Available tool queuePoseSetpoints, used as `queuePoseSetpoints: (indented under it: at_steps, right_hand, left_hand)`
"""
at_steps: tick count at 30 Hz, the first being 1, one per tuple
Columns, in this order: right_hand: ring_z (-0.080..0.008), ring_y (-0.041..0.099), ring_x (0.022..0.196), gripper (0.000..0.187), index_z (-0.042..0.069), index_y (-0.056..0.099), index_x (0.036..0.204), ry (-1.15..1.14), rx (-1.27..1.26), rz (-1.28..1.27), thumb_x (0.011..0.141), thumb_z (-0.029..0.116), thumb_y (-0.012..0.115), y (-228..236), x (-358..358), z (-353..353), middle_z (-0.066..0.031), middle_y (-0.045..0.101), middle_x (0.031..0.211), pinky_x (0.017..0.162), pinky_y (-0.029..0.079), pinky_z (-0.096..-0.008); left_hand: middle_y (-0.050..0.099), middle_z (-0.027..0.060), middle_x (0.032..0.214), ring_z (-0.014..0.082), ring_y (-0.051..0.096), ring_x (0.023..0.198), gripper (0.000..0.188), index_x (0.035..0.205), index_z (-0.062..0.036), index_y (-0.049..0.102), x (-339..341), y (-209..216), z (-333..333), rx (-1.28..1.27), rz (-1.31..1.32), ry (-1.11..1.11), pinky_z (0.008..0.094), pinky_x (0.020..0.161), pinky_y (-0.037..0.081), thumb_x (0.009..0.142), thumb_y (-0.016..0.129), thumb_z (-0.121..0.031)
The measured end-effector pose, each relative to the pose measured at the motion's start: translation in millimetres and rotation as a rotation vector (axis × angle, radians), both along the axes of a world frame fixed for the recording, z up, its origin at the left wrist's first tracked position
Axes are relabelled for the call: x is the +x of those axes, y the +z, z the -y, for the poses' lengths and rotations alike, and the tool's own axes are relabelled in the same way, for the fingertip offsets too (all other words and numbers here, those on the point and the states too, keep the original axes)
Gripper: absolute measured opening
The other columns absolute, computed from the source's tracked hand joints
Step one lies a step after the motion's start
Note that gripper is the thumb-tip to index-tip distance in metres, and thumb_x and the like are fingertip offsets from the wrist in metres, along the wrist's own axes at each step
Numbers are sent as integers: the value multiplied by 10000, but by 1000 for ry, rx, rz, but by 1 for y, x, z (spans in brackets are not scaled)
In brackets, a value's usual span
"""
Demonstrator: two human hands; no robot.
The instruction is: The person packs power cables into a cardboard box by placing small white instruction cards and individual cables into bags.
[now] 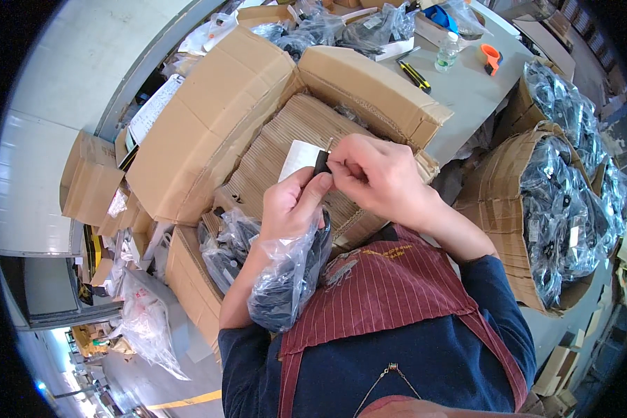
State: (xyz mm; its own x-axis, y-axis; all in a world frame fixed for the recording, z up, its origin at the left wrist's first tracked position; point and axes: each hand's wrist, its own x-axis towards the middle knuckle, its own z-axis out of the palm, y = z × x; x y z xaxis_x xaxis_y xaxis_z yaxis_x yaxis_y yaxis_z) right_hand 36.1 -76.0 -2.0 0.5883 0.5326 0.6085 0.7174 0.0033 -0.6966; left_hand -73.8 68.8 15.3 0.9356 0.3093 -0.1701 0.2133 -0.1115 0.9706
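My left hand (pixel 292 202) is closed on a small black cylindrical part (pixel 321 162), thumb and fingers pressed together. A white label or slip of paper (pixel 299 159) stands out beside it. My right hand (pixel 380 171) pinches the upper end of the same part; the fingertips hide the exact grip. Below my left hand, against the forearm, hangs a clear plastic bag (pixel 285 285) with black, cable-like contents. Both hands are over an open cardboard box (pixel 209 125), above a corrugated cardboard sheet (pixel 268 164) lying in it.
More bagged black items (pixel 223 254) lie at the box's near left. Large cartons of bagged goods (pixel 564 216) stand on the right. The grey table (pixel 467 104) carries a yellow-black utility knife (pixel 415 75), a plastic bottle (pixel 447 52) and an orange tape dispenser (pixel 491 58).
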Motion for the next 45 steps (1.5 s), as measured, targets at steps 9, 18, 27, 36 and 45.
queuePoseSetpoints:
  at_steps: [9,18,27,36,45]
  right_hand:
    - [-205,600,548,287,51,675,781,23,-274,-239,849,322,742,13,51,27,-93,631,631,516,458,-377]
    - [-67,511,612,344,14,716,909,629,-219,-524,889,355,750,0,42,61,-4,623,668,529,408,-279]
    - [-87,547,567,272,-9,693,803,288,14,-328,834,251,769,37,12,114,-47,621,629,506,420,-278]
    - [10,399,405,149,26,746,791,-969,-306,427,845,162,774,195,-19,247,-27,621,574,362,253,-172]
    - [-387,692,830,478,72,739,889,-1723,-1313,-122,800,538,678,97,-9,316,-181,716,847,749,535,-486]
  left_hand:
    - [474,-34,553,54,420,454,285,987,56,678,-5,9,7,-12,-38,-112,215,448,370,994,586,-213]
    - [603,37,663,70,490,510,247,951,78,678,0,35,34,-36,-128,-275,240,536,449,966,616,-161]
    - [660,83,777,148,613,661,275,1034,100,652,23,54,61,-15,22,-485,286,681,496,949,640,-162]
    - [667,103,1033,137,585,942,337,1194,46,636,67,84,29,170,273,-324,277,949,408,941,621,-175]
    - [680,95,1004,128,582,916,222,1075,31,668,60,14,-55,-17,69,-293,304,962,407,926,630,-128]
